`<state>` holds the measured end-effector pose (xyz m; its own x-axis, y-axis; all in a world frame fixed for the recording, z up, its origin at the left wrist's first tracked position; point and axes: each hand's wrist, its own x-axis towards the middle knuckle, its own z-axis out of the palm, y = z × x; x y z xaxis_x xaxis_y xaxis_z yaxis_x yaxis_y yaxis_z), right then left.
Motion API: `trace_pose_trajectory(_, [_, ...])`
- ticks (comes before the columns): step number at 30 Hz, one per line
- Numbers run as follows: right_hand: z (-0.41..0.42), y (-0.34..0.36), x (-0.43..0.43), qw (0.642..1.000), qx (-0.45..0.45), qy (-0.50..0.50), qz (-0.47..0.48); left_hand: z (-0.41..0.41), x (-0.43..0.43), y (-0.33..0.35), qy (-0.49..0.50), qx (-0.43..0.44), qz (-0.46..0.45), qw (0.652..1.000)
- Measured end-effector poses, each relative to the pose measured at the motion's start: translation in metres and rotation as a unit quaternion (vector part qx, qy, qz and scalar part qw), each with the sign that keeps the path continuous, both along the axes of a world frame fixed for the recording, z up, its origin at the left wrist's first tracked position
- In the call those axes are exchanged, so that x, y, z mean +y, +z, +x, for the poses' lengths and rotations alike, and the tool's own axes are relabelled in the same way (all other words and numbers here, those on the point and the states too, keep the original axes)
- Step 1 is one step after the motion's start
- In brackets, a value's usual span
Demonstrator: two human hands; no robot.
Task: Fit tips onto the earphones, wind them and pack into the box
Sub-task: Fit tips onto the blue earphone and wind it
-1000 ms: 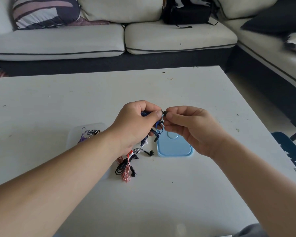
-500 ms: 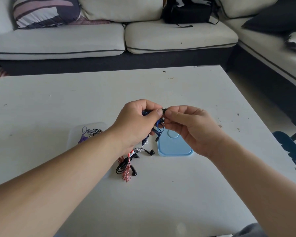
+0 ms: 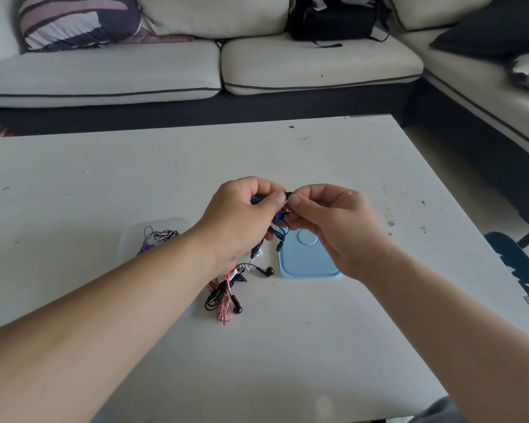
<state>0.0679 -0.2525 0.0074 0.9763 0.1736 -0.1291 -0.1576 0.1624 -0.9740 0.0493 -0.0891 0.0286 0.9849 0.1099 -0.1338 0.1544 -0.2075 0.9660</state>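
A white table (image 3: 348,346), flecked with dark specks (image 3: 391,223) toward its right side, carries a light blue lid (image 3: 306,264) lying flat. A tangle of black and pink earphones (image 3: 223,300) lies just left of it, and a clear plastic box (image 3: 126,242) farther left.

No writing, label, brand, number or sign can be read anywhere in the view; the flat light-blue plastic lid (image 3: 309,264) on the table bears only a plain raised circle near its far end, with no lettering that can be made out.
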Motion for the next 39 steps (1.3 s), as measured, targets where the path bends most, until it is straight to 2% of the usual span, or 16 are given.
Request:
trace_pose_trajectory(5, [-0.006,0.003,0.004,0.999,-0.028,-0.024,-0.040,0.000,-0.002,0.000,0.024,0.020,-0.030,0.999])
trace_pose_trajectory(10, [-0.009,0.003,0.008,0.999,-0.033,-0.039,-0.017,0.002,-0.002,0.002,0.039,0.041,-0.072,0.996])
trace_pose_trajectory(14, [-0.007,0.002,0.007,0.999,-0.007,-0.037,0.001,0.002,-0.003,0.003,0.029,0.035,-0.074,0.996])
trace_pose_trajectory(19, [-0.009,0.003,0.007,0.999,-0.031,-0.039,0.001,0.001,-0.001,0.001,0.032,0.040,-0.077,0.996])
trace_pose_trajectory(24, [-0.003,0.005,0.003,0.996,0.039,-0.014,0.081,0.000,-0.002,0.002,0.022,0.035,-0.083,0.996])
trace_pose_trajectory(39, [-0.001,0.002,-0.005,0.987,0.107,0.065,0.104,-0.003,0.002,0.001,0.003,0.027,-0.067,0.997])
